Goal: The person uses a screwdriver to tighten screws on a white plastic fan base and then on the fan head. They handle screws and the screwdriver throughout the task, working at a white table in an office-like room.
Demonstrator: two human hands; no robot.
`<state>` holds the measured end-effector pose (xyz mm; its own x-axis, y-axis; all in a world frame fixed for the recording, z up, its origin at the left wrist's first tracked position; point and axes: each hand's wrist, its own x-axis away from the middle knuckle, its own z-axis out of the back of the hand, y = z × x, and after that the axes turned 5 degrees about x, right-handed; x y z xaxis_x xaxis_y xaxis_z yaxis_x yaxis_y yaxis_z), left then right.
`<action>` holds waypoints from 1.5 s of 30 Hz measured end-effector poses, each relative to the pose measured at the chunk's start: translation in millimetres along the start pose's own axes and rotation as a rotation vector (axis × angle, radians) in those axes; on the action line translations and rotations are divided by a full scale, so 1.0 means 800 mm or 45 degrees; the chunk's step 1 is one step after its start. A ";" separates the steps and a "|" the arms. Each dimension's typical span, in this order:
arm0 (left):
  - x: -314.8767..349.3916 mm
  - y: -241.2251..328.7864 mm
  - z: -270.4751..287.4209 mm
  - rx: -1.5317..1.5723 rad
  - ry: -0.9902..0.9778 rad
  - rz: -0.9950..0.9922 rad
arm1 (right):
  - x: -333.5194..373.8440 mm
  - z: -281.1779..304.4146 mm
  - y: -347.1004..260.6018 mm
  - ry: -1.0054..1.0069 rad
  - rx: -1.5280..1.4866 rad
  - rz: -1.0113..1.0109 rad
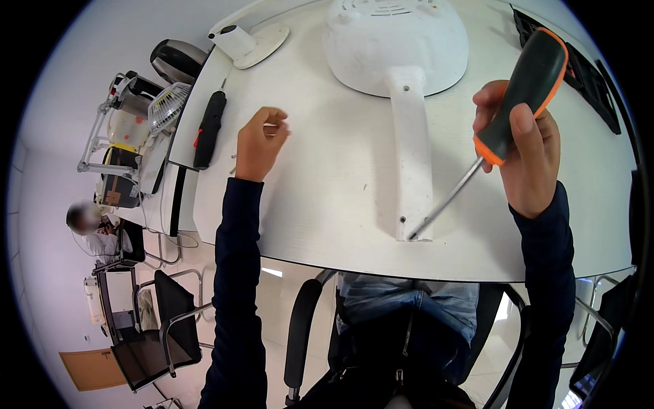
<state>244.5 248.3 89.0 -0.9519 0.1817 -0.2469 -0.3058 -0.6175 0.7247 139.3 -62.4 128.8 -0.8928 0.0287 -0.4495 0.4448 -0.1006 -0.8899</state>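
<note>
My right hand [533,167] is wrapped round a screwdriver [523,95] with a dark green and orange handle. The shaft slants down to the left, and its tip lies over the near end of a white appliance housing [411,157], close to a screw hole. This housing has a long neck toward me and a broad, vented head at the far side. Left of the neck, my left hand [259,144] hovers above the table with its fingers curled together; whatever they may hold cannot be made out. Small screws [233,163] lie beside that wrist.
A black power screwdriver [211,129] lies at the table's left edge. Behind it stands a white round base [262,46]. Black frame-like parts [579,75] lie at the far right. A side table at left bears a wire-guarded heater [169,107]. Another person [102,235] sits farther left.
</note>
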 end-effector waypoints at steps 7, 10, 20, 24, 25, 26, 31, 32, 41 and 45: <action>0.038 0.105 -0.017 0.605 -0.490 -0.213 | -0.008 0.003 0.005 0.066 -0.220 0.076; 0.047 0.125 -0.019 0.649 -0.550 -0.257 | -0.005 0.008 0.005 0.096 -0.139 0.066; 0.054 0.141 -0.020 0.513 -0.567 -0.374 | 0.001 0.020 0.009 0.149 -0.056 0.181; 0.054 0.143 -0.020 0.484 -0.573 -0.373 | 0.002 0.022 0.009 0.143 -0.037 0.172; 0.055 0.144 -0.019 0.478 -0.575 -0.370 | 0.003 0.022 0.008 0.141 -0.024 0.180; 0.055 0.144 -0.019 0.466 -0.567 -0.372 | 0.003 0.022 0.008 0.140 -0.012 0.188; 0.056 0.146 -0.017 0.425 -0.549 -0.379 | 0.004 0.023 0.007 0.137 -0.001 0.176; 0.056 0.146 -0.017 0.423 -0.554 -0.380 | 0.004 0.023 0.007 0.134 0.002 0.174; 0.055 0.146 -0.016 0.426 -0.538 -0.432 | 0.004 0.025 0.007 0.160 -0.018 0.142; 0.056 0.147 -0.016 0.392 -0.552 -0.417 | 0.005 0.023 0.006 0.135 0.018 0.162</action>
<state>166.0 173.8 155.2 -0.7098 0.6583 -0.2504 -0.5135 -0.2404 0.8237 136.9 -80.7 124.3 -0.8165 0.1194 -0.5649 0.5522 -0.1240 -0.8244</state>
